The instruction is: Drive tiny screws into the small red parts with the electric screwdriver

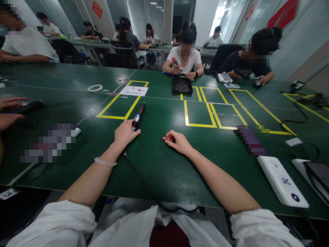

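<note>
Near the middle of the green table, my left hand [126,132] is at the lower end of an electric screwdriver [139,114] with a dark and silver body and a blue ring. Its fingers are wrapped round that end, and the tool's tip points away from me. To the right, my right hand [178,141] pinches a small red and black part [163,138] between thumb and fingertips, just above or on the tabletop. The part is too small to make out in detail.
Yellow tape outlines [201,126] mark the green table [159,178]. A paper sheet [134,91], tape roll [95,88] and black tray [182,90] lie farther off. A white power bank [282,180] is at right; a black cable [138,175] runs towards me. Several people sit around.
</note>
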Tool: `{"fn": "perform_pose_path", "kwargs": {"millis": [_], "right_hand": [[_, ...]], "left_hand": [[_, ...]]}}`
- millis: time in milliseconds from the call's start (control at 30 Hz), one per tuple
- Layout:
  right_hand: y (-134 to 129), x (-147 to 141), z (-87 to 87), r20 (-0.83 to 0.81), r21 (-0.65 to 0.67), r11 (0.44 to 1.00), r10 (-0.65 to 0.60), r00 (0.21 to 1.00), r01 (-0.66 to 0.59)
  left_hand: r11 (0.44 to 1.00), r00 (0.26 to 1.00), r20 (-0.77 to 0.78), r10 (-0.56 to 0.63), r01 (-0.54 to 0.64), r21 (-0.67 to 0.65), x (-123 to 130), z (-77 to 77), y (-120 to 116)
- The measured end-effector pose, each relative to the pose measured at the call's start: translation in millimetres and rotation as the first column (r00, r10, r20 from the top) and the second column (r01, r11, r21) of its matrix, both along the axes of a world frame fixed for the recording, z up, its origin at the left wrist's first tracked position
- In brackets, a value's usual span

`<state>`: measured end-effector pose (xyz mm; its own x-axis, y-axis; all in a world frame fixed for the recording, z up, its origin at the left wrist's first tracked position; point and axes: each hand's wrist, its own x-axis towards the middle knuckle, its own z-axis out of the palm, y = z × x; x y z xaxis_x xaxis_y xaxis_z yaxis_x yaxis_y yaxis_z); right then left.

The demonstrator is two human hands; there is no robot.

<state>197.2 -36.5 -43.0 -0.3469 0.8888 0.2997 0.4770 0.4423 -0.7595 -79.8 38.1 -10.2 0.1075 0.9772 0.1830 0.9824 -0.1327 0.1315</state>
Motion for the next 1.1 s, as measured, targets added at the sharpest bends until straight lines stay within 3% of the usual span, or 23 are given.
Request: {"fn": "perform_pose_path", "kwargs": {"millis": [200, 367, 733, 933, 1100], "right_hand": [[1.9, 0.1, -3.7, 0.005, 0.002, 1.000, -0.016, 1.000, 0.016], [3.8, -0.1, -7.4, 0.035, 0.007, 0.999, -0.047, 0.998, 0.047], [3.4, -0.7, -5.6, 0.138, 0.000, 0.997, -0.070, 0.988, 0.071], [2.1, -0.7, -4.2, 0.109, -0.004, 1.000, -0.026, 0.994, 0.027], [1.1, 0.9, -5.1, 0.065, 0.000, 1.000, 0.023, 0.998, -0.023]], "left_hand": [[0.963, 0.962, 0.023, -0.270, 0.270, 0.016, 50.5, -4.2, -31.3], [0.905, 0.903, 0.056, -0.426, 0.426, 0.010, 71.6, -5.2, -48.8], [0.799, 0.794, 0.164, -0.585, 0.599, -0.051, 69.2, -2.0, -51.3], [0.740, 0.735, 0.187, -0.652, 0.670, -0.050, 66.4, -2.6, -48.9], [0.729, 0.725, 0.179, -0.666, 0.683, -0.054, 66.4, -1.9, -48.9]]}}
